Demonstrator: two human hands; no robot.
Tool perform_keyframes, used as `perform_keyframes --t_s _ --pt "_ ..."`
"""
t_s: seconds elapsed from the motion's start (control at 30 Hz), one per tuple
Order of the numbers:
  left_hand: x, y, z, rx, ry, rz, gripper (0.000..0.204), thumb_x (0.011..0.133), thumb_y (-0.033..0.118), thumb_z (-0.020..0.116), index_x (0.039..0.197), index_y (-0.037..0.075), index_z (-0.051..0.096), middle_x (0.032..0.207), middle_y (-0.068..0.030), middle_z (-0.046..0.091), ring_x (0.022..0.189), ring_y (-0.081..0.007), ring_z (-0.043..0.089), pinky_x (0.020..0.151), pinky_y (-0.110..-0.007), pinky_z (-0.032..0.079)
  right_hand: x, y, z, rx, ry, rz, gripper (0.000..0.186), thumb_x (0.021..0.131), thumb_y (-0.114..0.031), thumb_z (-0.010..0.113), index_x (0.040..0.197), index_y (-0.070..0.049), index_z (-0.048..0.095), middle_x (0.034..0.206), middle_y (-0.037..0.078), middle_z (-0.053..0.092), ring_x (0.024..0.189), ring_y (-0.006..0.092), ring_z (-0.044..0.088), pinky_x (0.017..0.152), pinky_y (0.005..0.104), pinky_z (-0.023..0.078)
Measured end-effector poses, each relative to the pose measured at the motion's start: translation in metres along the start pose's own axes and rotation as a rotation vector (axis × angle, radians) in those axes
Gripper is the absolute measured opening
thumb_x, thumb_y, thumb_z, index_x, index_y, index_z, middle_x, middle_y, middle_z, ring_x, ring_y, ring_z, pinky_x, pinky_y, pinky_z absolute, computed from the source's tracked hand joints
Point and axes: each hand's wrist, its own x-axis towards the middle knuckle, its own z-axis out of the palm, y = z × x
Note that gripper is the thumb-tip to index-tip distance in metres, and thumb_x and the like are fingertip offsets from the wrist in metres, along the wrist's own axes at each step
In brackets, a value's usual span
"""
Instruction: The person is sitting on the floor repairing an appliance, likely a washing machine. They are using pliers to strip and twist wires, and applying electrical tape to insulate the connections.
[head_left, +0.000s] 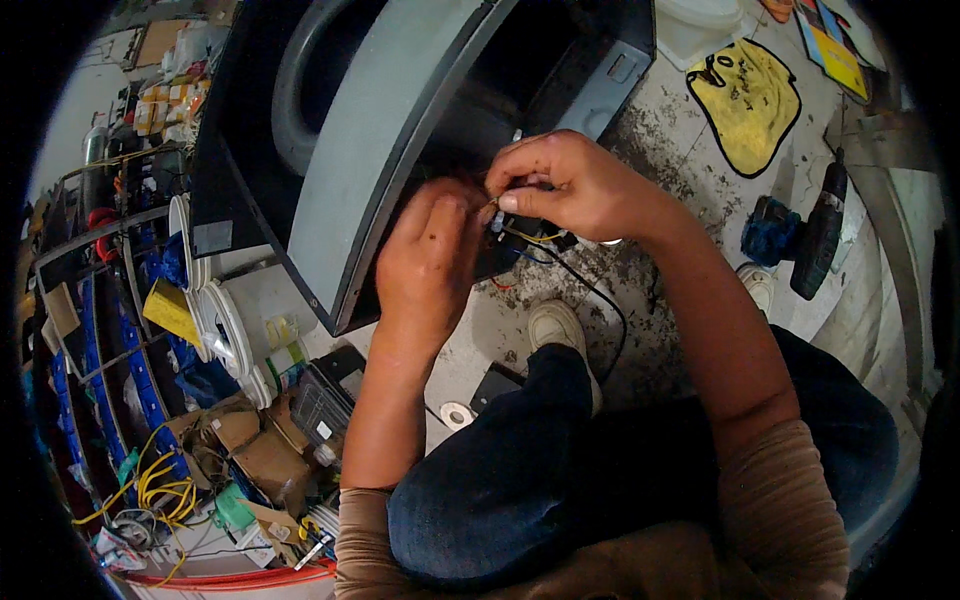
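A large grey and black machine housing (375, 130) stands tilted in front of me, its side open. At the edge of that opening my hands meet. My right hand (590, 185) is closed, thumb and forefinger pinching a thin wire (495, 203). My left hand (430, 250) is curled against the same spot, its fingertips mostly hidden behind its own knuckles; what they grip cannot be made out. Just below the fingertips hang yellow and blue wires (530, 238) near a small white connector. From there a black cable (617, 310) curves down to the floor beside my shoe.
A black cordless drill (822, 235) stands at the right, near a yellow cloth-like mat (745, 110). Dark debris litters the floor. White buckets (265, 310), cardboard (260, 450) and a black case (325, 395) crowd the left, beside blue-binned shelving (100, 350). A metal ring (457, 415) lies near my knee.
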Motion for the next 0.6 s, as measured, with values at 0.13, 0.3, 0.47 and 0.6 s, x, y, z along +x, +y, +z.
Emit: perform_keyframes --t_s 0.13,0.3,0.47,0.6 --pt "-0.006 0.000 0.006 -0.173 -0.040 -0.232 0.007 0.084 0.008 0.062 0.085 0.002 0.059 0.078 -0.0077 0.059 0.070 -0.0175 0.057 0.060 -0.029 0.045 0.001 -0.001 0.000 -0.063 0.012 -0.052 0.013 0.081 -0.007 0.061 0.090 0.003 0.061 0.084 0.010 0.062 0.078 0.0189 0.059 0.071 0.0303 0.046" --pt "-0.007 -0.002 0.001 -0.942 -0.148 -0.785 0.021 0.094 0.022 0.053 0.084 0.003 0.059 0.072 0.0014 0.054 0.064 -0.0068 0.046 0.055 -0.022 0.036 -0.001 -0.009 0.011 -0.250 0.146 -0.160 0.015 0.078 -0.008 0.061 0.088 0.003 0.063 0.084 0.016 0.065 0.079 0.0287 0.063 0.071 0.0356 0.048" --pt "-0.013 0.000 0.004 -0.725 0.070 -0.726 0.018 0.094 0.017 0.054 0.094 0.001 0.062 0.078 0.0002 0.058 0.068 -0.0071 0.050 0.058 -0.021 0.039 -0.005 -0.003 0.013 -0.103 0.175 -0.102 0.015 0.081 -0.010 0.060 0.088 0.003 0.062 0.083 0.015 0.064 0.078 0.0270 0.062 0.071 0.0352 0.047" --pt "-0.012 0.001 0.006 -0.291 0.105 -0.271 0.013 0.082 -0.006 0.061 0.095 -0.003 0.062 0.091 -0.0086 0.064 0.082 -0.0150 0.062 0.072 -0.028 0.049 -0.005 -0.001 0.015 -0.028 0.166 -0.054 0.016 0.082 -0.012 0.060 0.089 0.003 0.063 0.083 0.014 0.065 0.077 0.0240 0.062 0.070 0.0332 0.047"
